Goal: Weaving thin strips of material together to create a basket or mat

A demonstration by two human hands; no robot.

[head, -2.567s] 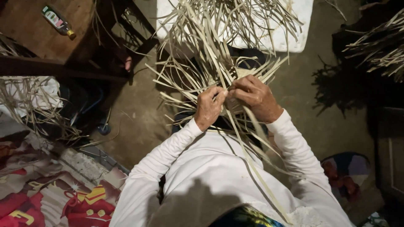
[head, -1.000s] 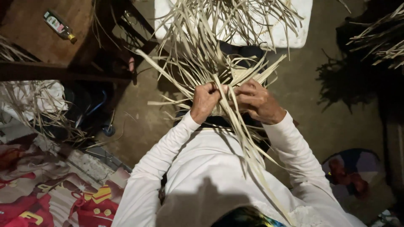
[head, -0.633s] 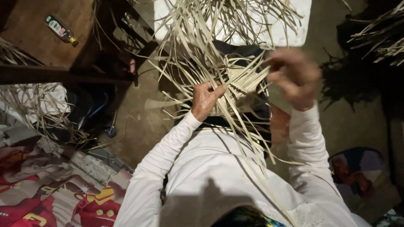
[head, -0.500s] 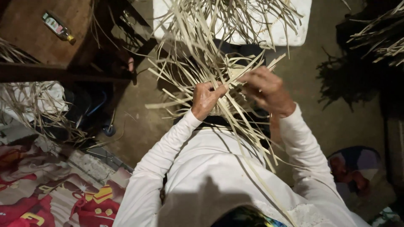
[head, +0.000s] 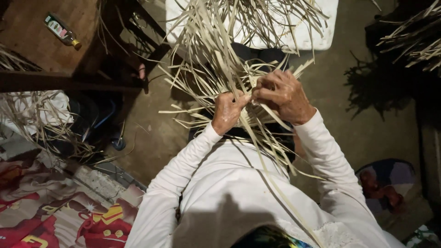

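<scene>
- Head view, looking down over a person in a white long-sleeved shirt (head: 239, 193), both hands at a loose weave of pale flat palm-leaf strips (head: 216, 69).
- Left hand (head: 227, 112) curled shut, pinching strips between thumb and fingers at the near edge of the weave.
- Right hand (head: 282, 94) just right of it, fingers bent and closed over strips at the crossing point; the two hands nearly touching.
- Weave sits centre frame, above a dark garment on the person's lap; loose strip ends fan out far and left, one long strip trails near across the shirt.
- White rectangular plastic container (head: 317, 27) at far centre, strips draped over its near rim.
- Brown wooden table (head: 36, 46) far left, small glass bottle with yellow cap (head: 62, 31) lying on it.
- Heap of dry pale strips (head: 36, 115) left, under the table edge, on white cloth.
- Another bundle of dry strips (head: 413, 36) far right.
- Grey concrete floor (head: 358, 119) under everything.
- Red patterned mat (head: 55, 216) near left.
- Blue and red cloth (head: 386, 183) near right, on the floor.
</scene>
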